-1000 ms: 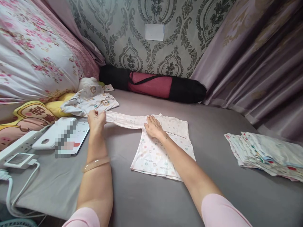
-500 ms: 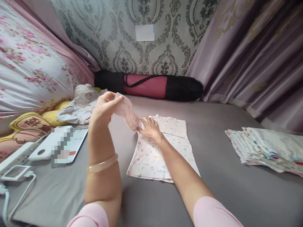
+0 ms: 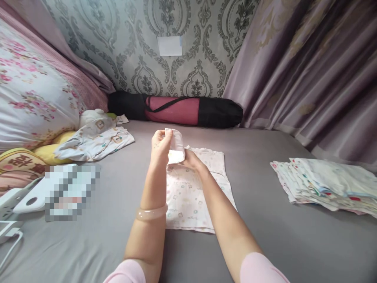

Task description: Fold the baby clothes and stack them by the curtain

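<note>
A pale shirt (image 3: 188,204) with a small pastel print lies spread flat on the grey sheet in front of me. My left hand (image 3: 161,144) is closed on the end of one sleeve (image 3: 176,146), lifting it above the shirt's far left corner. The sleeve is folded back on itself between my hands. My right hand (image 3: 193,159) grips the folded sleeve from the right, close above the shirt; its fingertips are hidden behind the cloth.
A stack of folded clothes (image 3: 326,186) lies at right. Another printed garment (image 3: 96,137) lies crumpled at left, near cushions (image 3: 22,167). A white device (image 3: 32,200) and a power strip (image 3: 8,200) sit at the left edge. A rolled bag (image 3: 173,110) rests along the wall.
My left hand has moved right and down with the sleeve end, folding the sleeve inward. My right hand has turned from lying flat on the shirt to holding the sleeve. The view has shifted slightly.
</note>
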`<state>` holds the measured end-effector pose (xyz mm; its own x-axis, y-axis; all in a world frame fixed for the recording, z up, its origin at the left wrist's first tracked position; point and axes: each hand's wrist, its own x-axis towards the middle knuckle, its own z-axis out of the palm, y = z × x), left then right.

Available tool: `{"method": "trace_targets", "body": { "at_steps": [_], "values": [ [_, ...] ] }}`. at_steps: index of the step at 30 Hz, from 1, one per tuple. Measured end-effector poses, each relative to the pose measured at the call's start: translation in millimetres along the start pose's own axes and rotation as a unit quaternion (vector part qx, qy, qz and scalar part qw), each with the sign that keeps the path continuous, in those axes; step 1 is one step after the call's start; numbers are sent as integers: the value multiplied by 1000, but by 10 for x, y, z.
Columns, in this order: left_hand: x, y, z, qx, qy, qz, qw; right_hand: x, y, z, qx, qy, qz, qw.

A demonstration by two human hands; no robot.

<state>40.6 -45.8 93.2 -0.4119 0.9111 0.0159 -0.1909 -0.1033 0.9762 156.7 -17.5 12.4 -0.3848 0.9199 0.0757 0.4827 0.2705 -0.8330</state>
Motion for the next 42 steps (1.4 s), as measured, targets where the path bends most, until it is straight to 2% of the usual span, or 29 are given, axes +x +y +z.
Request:
{"method": "trace_targets", "body": {
  "at_steps": [3, 6, 7, 8, 11, 12, 13, 16, 18, 21, 24, 26, 27, 32, 34, 39, 42],
  "values": [
    [34, 5, -38, 3, 43, 10, 999, 20, 47, -174, 110, 42, 82, 990],
    [-2, -3, -23, 23, 54, 26, 998, -30, -28, -360, 241, 74, 179, 951],
    [-31, -8, -6, 39, 29, 36, 998, -60, -59, -429, 279, 60, 197, 938],
    [-63, -13, 14, 58, -22, 44, 997, -91, -82, -498, 312, 36, 213, 925],
    [-124, -38, 28, 116, -231, 34, 965, -177, -69, -688, 377, -8, 264, 888],
    [-114, -54, 2, 130, -260, 26, 956, -199, -36, -739, 389, -4, 282, 877],
    [-86, -75, -43, 143, -253, 21, 956, -217, 7, -782, 397, 9, 297, 868],
    [65, -153, -271, 231, -137, 16, 963, -251, 151, -868, 405, 45, 323, 854],
    [149, -191, -434, 353, -116, -11, 928, -267, 224, -896, 384, 50, 326, 863],
    [160, -196, -555, 513, -194, -79, 833, -298, 275, -906, 297, 63, 313, 900],
    [98, -189, -508, 603, -261, -105, 747, -334, 287, -918, 218, 70, 303, 925],
    [79, -218, -454, 635, -267, -113, 716, -358, 290, -950, 194, 69, 300, 932],
    [83, -244, -437, 638, -264, -124, 713, -371, 293, -975, 185, 70, 295, 935],
    [159, -395, -474, 599, -255, -195, 733, -439, 331, -1122, 139, 78, 286, 945],
    [179, -433, -506, 589, -250, -205, 740, -452, 363, -1149, 108, 74, 302, 944],
    [193, -488, -567, 538, -222, -211, 785, -448, 449, -1155, 67, 58, 319, 943],
    [185, -459, -600, 551, -223, -195, 780, -444, 473, -1171, 59, 63, 308, 947]
  ]
}}
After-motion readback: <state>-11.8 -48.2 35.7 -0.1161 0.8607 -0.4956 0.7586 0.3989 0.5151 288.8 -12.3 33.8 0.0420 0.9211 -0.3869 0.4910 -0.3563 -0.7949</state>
